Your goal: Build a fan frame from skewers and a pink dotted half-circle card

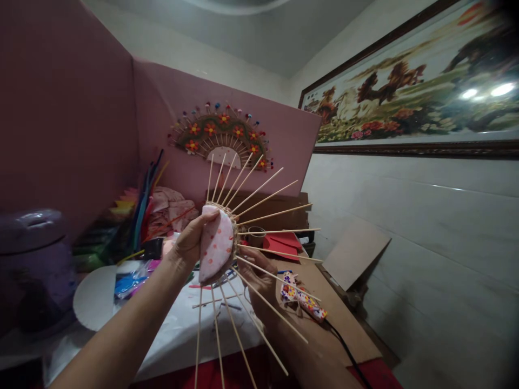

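Note:
My left hand grips a craft piece held up before me: a pink, white-dotted fabric disc with a woven rim and several long wooden sticks radiating from it. My right hand sits behind the sticks at the piece's lower right, fingers curled among them near the woven rim. Whether it pinches a stick or a strand is hidden.
A finished flowered fan hangs on the pink board. On the table lie a floral glue gun with black cord, red paper, pipe cleaners, a white round plate and a purple pot. A framed picture hangs on the right wall.

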`<state>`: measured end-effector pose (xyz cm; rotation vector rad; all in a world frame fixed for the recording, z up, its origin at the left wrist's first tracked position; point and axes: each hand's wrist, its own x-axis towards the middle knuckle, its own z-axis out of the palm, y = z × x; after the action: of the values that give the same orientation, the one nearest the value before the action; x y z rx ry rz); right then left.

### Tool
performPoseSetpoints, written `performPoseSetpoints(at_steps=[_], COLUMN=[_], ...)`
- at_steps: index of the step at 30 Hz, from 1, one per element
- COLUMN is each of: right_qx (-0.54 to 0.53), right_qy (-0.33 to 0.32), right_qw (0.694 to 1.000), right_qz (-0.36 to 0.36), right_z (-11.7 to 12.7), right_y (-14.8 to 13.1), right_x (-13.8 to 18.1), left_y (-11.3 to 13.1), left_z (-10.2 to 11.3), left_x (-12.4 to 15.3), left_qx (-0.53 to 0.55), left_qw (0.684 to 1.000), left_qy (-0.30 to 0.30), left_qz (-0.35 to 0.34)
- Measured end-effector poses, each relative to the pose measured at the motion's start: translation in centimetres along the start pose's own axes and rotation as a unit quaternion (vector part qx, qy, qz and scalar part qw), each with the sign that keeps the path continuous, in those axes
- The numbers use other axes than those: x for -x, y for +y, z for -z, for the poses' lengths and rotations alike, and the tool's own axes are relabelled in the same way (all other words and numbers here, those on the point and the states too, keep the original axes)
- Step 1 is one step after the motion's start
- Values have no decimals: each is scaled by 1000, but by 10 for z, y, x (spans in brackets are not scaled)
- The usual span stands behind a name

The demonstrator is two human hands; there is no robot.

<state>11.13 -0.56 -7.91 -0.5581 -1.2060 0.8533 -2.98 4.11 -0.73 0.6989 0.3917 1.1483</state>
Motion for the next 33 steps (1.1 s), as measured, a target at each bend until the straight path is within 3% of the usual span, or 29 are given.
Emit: performPoseSetpoints(at_steps=[6,14,19,26,33], right_qx=[-32,-21,-5,104,69], right_qy=[15,63,24,-22,-16], right_qw=[999,998,1000,992,997], right_qz=[-36,17,4,70,-13], right_z=[4,8,9,11,12], right_y=[8,5,9,-3,-4], right_x=[-1,-4,-3,-1,0], left_y=[-1,-2,-2,-5,-6], left_z=[5,7,9,8,5], left_x=[-3,-4,-7,-9,-8], left_qx=[1,16,6,9,-7], left_qw=[1000,1000,1000,999,1000], left_qy=[-27,-15,-11,31,14], left_qz=[5,4,2,-1,-5])
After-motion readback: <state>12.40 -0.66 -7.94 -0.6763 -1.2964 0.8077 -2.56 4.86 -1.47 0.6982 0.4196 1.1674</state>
